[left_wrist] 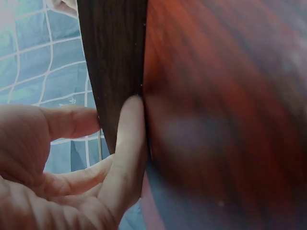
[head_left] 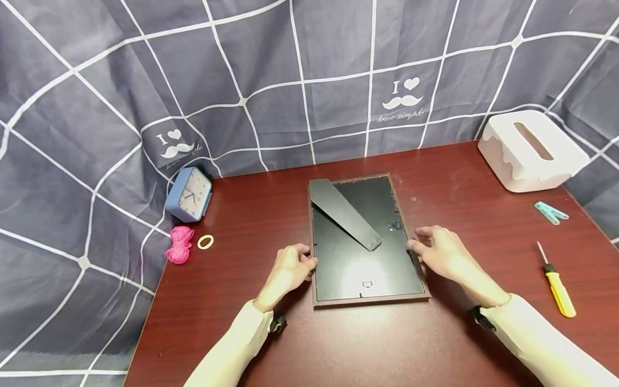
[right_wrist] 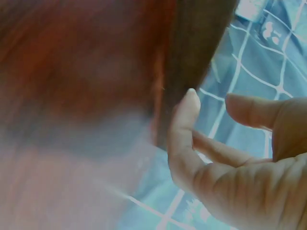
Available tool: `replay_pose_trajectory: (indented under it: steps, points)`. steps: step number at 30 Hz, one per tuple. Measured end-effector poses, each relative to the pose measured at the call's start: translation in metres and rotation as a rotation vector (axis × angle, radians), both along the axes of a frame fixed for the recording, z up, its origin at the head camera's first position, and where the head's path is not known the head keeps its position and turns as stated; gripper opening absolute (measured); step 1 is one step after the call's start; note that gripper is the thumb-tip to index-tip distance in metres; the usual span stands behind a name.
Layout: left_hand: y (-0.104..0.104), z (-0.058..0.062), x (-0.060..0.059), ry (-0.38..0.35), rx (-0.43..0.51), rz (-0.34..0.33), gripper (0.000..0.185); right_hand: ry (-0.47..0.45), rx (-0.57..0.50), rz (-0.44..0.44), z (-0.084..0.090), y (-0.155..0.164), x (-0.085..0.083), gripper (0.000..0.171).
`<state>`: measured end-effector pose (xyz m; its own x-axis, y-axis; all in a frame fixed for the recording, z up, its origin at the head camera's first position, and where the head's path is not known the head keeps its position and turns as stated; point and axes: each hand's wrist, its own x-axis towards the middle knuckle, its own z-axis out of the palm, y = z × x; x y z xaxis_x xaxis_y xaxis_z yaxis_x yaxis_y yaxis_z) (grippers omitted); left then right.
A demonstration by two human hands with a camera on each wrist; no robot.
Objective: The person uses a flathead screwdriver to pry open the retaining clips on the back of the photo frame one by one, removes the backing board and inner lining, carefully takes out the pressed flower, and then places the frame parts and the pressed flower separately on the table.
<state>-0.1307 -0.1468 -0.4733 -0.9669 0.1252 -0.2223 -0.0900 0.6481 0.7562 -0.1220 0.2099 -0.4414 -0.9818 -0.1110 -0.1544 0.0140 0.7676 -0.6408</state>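
A rectangular picture frame (head_left: 368,298) with a thin brown rim lies face down in the middle of the glossy reddish wood-grain table (head_left: 242,215). Its matte black back carries a flat easel stand (head_left: 345,214). Both wrist views are blurred. The left hand (head_left: 289,267) touches the frame's left edge with relaxed fingers. The right hand (head_left: 441,252), loosely open, touches the right edge.

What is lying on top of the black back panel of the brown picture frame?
A black fold-out stand flap lies slanted across the black back panel of the brown picture frame. The frame lies face down on the red-brown table, so its front is hidden.
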Motion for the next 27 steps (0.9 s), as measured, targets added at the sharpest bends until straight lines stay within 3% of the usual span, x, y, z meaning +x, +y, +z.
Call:
replay_pose_trajectory:
  steps: [2, 7, 13, 19, 27]
  points:
    - [0.001, 0.008, 0.004, -0.026, 0.036, 0.007, 0.042, 0.069, 0.007, -0.028, 0.004, 0.006, 0.007, 0.054]
    - [0.000, 0.006, 0.005, -0.065, 0.088, 0.020, 0.044, 0.290, 0.059, -0.126, 0.007, 0.030, 0.029, 0.042]
    - [-0.003, 0.005, 0.004, -0.097, 0.129, 0.014, 0.046, 0.356, 0.140, -0.242, 0.001, 0.070, 0.053, 0.040]
    - [-0.004, 0.007, 0.000, -0.105, 0.095, -0.006, 0.047, 0.266, 0.267, -0.352, -0.011, 0.118, 0.068, 0.046]
    - [-0.005, 0.006, -0.001, -0.108, 0.100, -0.011, 0.047, 0.022, 0.380, -0.463, -0.032, 0.164, 0.075, 0.064]
